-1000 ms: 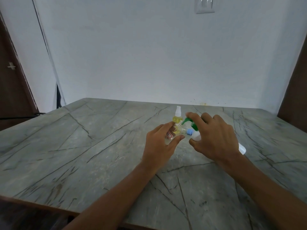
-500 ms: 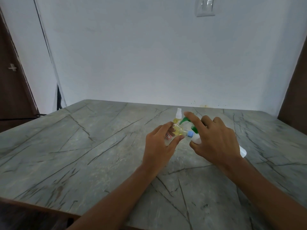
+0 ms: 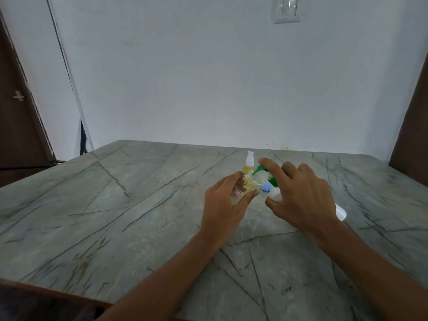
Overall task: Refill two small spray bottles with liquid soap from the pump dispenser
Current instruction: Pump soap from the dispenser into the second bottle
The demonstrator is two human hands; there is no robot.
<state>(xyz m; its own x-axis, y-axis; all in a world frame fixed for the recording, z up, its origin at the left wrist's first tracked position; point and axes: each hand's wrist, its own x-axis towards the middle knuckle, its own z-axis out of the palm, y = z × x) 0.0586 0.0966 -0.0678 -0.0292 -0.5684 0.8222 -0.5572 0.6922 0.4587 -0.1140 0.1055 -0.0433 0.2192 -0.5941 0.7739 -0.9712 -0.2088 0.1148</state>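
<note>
1. Counted: two small spray bottles, one pump dispenser, one blue cap and two hands, all a little right of the middle of the grey veined bench (image 3: 139,205).
2. The left hand (image 3: 222,205) curls its fingers and thumb round the first spray bottle (image 3: 240,191) (clear, with a red-edged label, pale yellow liquid inside). Its open neck leans toward 1 o'clock.
3. The right hand (image 3: 301,195) wraps the pump dispenser (image 3: 275,196); its index finger lies on the green pump head (image 3: 259,169).
4. The dispenser is tilted. Its long axis runs from the white base at 4 o'clock to the green head at 10 o'clock, with the spout at the neck of the held bottle.
5. The second spray bottle (image 3: 249,162) stands upright with its white sprayer on, at 12 o'clock just behind the first.
6. The blue cap (image 3: 266,187) is between the hands; I cannot tell what it rests on.
</note>
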